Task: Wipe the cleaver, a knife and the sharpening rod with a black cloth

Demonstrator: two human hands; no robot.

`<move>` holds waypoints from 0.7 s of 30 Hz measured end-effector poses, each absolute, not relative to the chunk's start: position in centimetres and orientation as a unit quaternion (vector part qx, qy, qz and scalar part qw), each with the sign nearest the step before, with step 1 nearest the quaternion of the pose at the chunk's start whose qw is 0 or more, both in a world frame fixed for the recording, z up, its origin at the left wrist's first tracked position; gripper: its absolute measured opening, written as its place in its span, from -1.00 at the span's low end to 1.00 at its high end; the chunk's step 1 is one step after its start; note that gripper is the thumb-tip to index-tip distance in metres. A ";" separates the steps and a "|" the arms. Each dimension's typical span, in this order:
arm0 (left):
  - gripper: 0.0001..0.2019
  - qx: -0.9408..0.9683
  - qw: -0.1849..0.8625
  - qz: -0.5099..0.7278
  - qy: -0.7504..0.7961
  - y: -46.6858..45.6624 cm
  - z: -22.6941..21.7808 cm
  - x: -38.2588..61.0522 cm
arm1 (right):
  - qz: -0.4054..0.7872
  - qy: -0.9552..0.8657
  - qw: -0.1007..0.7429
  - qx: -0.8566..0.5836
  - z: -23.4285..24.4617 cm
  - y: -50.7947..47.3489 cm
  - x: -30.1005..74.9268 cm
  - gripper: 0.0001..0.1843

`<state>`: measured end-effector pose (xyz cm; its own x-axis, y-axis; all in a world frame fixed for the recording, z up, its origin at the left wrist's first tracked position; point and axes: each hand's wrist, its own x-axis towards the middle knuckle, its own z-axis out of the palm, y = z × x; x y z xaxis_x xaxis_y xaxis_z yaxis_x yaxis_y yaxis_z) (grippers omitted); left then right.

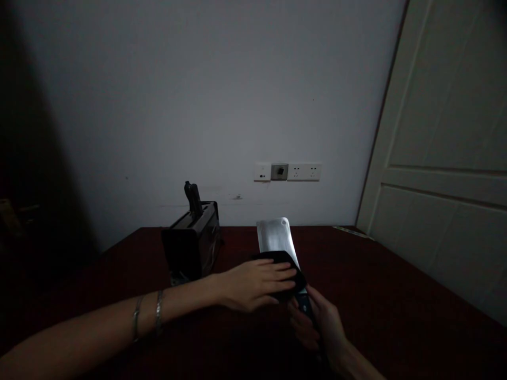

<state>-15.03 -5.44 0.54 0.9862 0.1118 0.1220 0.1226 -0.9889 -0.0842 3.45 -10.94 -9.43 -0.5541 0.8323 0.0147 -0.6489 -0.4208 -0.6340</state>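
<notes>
A cleaver (275, 236) with a broad, shiny blade points away from me, its blade tip toward the wall. My right hand (322, 319) is wrapped round its dark handle (304, 304). Across the lower part of the blade lies a black cloth (283, 256), hiding that part of the metal. My left hand (261, 284) has hold of this cloth from above, its fingers laid over it and pressing it to the blade. Left of the cleaver stands a dark knife block (194, 240), with black knife handles (193, 198) sticking up from its top.
Everything stands on a dark red table (380, 285) pushed against a pale wall (222, 105). Sockets and switches (287, 171) are set in the wall. A pale panelled door (443, 158) borders the right side. The room is dim.
</notes>
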 end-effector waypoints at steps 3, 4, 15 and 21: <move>-0.51 -0.997 0.036 -0.046 -0.047 -6.6 -0.3 -15.3 | 0.829 -0.320 0.420 -0.185 -9.6 -11.0 3.5 -0.36; -0.50 -0.998 0.033 -0.042 -0.045 -6.5 -0.3 -15.4 | 0.830 -0.320 0.419 -0.185 -9.6 -11.0 3.4 -0.36; -0.53 -0.991 0.041 -0.069 -0.111 -1.8 1.8 -17.3 | 0.846 -0.291 0.432 -0.113 -9.2 -11.4 3.2 -0.61; -0.53 -0.998 0.037 -0.039 -0.040 -4.7 0.4 -16.8 | 0.845 -0.268 0.446 -0.124 -9.3 -11.1 3.6 -0.62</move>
